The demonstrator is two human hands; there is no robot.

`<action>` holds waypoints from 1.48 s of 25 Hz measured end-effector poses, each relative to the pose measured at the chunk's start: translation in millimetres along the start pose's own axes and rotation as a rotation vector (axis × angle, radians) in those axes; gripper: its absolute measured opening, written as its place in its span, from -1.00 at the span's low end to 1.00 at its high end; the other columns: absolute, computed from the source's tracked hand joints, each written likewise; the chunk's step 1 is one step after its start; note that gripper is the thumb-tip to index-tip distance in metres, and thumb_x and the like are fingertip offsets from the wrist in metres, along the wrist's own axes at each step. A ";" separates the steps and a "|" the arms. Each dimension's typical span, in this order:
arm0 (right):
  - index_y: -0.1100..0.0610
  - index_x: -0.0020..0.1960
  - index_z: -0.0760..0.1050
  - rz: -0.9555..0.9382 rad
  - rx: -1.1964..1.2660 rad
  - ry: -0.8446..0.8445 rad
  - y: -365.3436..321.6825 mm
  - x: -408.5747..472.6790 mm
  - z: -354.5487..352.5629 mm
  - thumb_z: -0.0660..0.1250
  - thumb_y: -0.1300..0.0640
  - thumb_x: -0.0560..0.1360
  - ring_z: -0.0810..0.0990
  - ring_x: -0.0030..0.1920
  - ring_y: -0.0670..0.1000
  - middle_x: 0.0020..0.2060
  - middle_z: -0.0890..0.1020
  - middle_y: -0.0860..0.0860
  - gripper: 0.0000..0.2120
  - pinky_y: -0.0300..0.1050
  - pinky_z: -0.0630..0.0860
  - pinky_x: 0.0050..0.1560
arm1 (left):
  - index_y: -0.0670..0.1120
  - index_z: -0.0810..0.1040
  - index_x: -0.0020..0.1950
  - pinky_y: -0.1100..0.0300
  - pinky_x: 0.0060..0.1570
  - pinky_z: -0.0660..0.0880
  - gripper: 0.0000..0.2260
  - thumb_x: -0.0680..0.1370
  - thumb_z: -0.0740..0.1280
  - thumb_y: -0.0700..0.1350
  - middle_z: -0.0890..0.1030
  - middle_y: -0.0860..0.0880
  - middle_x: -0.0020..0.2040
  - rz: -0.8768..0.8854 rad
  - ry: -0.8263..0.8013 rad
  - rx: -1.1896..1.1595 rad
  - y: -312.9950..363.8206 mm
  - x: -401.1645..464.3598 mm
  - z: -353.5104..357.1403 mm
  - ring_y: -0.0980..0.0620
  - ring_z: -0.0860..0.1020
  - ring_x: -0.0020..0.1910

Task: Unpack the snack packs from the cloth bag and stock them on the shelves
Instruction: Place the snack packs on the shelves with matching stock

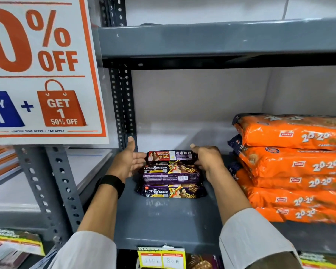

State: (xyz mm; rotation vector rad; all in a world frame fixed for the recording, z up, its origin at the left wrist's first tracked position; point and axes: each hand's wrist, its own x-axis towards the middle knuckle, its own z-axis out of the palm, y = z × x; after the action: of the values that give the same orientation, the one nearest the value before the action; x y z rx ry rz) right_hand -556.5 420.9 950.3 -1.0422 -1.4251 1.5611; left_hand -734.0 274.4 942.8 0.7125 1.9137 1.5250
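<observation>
Both hands bracket the biscuit packs (171, 172) on the shelf (163, 220); left hand (127, 162) flat and open, right hand (207, 159) fingers curled on the top pack's end. An uneven squeeze could topple the stack; the packs look slick.

1. A grey metal shelf (163, 220) carries purple Hide & Seek packs (172, 174) set close together near its left edge.
2. The left hand (127, 162) lies open against the packs' left ends; the right hand (208, 159) presses their right ends.
3. Stacked orange 20-20 packs (293, 167) fill the shelf's right side.
4. A discount sign (43, 68) hangs beyond the left upright.
5. A yellow price tag (161, 258) hangs on the front edge.
</observation>
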 end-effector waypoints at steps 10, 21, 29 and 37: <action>0.36 0.06 0.63 -0.113 0.121 -0.026 14.5 -46.6 -20.0 0.41 0.02 0.57 0.64 -0.32 -0.06 -0.30 0.70 0.08 -0.64 -0.09 0.58 -0.15 | 0.02 0.68 -0.02 -0.03 0.28 0.50 -0.42 0.56 0.08 0.42 0.68 -0.06 0.11 0.268 0.149 -0.088 -21.9 -37.5 4.5 0.04 0.64 0.08; 0.00 -0.15 0.64 -0.176 0.075 0.086 39.8 -49.0 -15.3 0.42 -0.09 0.53 0.73 -0.02 0.05 -0.15 0.76 -0.04 -0.81 0.14 0.63 0.13 | 0.26 0.57 0.08 0.07 0.21 0.48 -0.65 0.56 0.12 0.40 0.61 0.07 0.20 0.295 0.168 -0.026 -44.4 -41.6 31.3 0.11 0.58 0.15; -0.07 0.39 0.48 -0.323 -0.001 0.062 37.8 -77.6 -21.2 0.18 -0.32 0.59 0.55 0.23 -0.15 0.14 0.59 -0.25 -0.50 -0.19 0.45 0.21 | 0.16 0.36 0.51 0.15 0.37 0.25 -0.43 0.59 0.05 0.39 0.44 0.20 0.38 0.249 0.229 -0.193 -33.4 -84.9 29.1 0.16 0.39 0.35; 0.20 0.42 0.48 -0.993 -0.527 0.343 45.1 -209.3 -130.5 0.38 0.10 0.60 0.48 0.40 0.00 0.34 0.52 0.07 -0.58 -0.23 0.38 0.37 | -0.01 0.67 0.18 0.29 0.13 0.51 -0.74 0.69 0.21 0.01 0.70 0.10 0.11 0.778 0.246 -0.097 -34.3 -181.2 86.7 0.20 0.63 0.13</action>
State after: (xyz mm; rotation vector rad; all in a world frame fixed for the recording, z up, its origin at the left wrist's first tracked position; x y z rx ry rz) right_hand -357.8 272.1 915.2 -0.6330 -1.7350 0.2905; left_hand -548.4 195.0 914.7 1.3840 1.8012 2.2330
